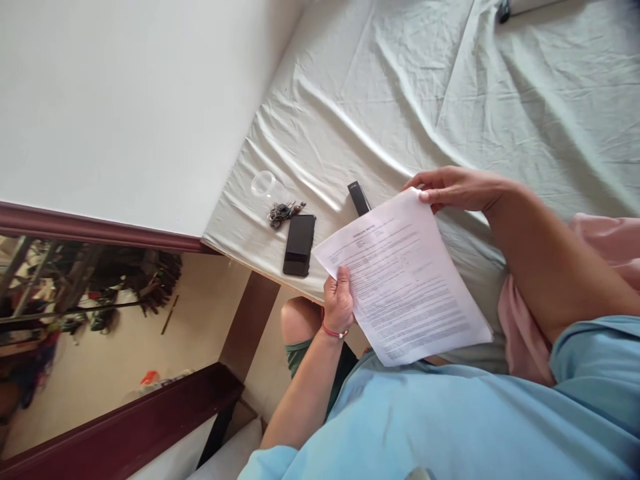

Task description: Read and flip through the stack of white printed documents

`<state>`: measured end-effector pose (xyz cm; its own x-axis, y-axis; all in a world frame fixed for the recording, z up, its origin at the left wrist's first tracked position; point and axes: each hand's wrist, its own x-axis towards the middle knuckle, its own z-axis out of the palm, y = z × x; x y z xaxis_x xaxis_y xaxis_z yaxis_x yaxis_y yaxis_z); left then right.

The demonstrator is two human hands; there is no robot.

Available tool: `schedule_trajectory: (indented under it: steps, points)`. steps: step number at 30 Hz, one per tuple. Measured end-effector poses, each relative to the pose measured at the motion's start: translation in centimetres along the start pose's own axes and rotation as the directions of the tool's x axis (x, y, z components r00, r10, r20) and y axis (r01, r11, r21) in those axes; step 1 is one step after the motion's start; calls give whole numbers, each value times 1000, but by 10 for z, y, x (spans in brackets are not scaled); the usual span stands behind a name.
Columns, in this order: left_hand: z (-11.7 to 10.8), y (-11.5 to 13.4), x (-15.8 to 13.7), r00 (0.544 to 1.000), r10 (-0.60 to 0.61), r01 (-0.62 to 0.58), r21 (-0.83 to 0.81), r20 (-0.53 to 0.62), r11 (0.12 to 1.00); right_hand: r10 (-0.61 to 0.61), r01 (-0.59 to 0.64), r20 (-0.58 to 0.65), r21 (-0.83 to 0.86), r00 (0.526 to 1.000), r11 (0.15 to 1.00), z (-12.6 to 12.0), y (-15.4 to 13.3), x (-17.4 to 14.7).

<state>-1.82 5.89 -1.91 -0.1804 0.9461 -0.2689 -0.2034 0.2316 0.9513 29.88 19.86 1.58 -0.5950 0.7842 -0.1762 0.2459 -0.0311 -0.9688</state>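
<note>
A white printed sheet of paper (400, 280), perhaps with more sheets under it, is held tilted above my lap and the edge of the sheet-covered bed. My left hand (339, 301) grips its left edge, thumb on top and fingers hidden beneath. At the upper right corner, my right hand (453, 189) pinches the paper between thumb and fingers. A black stapler-like object (359, 198) lies just beyond the paper's top edge, partly covered by it. Left of the paper rests a black phone (299, 245), with a bunch of keys (285, 213) touching or close to its top.
A clear round plastic container (263, 183) lies near the keys on the pale green bedsheet (400, 100). Pink cloth (525, 327) lies by my right arm. A white wall panel (115, 107) borders the left side, above an opening with a dark red beam (150, 410).
</note>
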Motion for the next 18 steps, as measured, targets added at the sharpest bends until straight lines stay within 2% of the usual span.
schedule_trajectory:
  steps: [2, 6, 8, 13, 15, 18]
  points:
    - [1, 2, 2, 997, 13, -15, -23, -79, 1000, -3, -2, 50, 92, 999, 996, 3, 2, 0]
    - [9, 6, 5, 988, 12, -22, -63, -154, 998, 18, -38, 242, 81, 970, 996, 24, -4, 5]
    - [11, 9, 6, 994, -1, -9, -90, -109, 996, -22, -10, 271, 115, 962, 993, 34, -8, 7]
    - [7, 19, 8, 990, -81, 100, -161, 115, 982, -129, 85, 285, 159, 950, 984, 45, -10, 9]
    - [4, 21, 8, 983, -105, 126, -141, 150, 982, -139, 101, 278, 145, 950, 984, 46, -10, 9]
    - [4, 22, 9, 983, -118, 132, -97, 141, 987, -136, 126, 238, 61, 962, 990, 47, -10, 9]
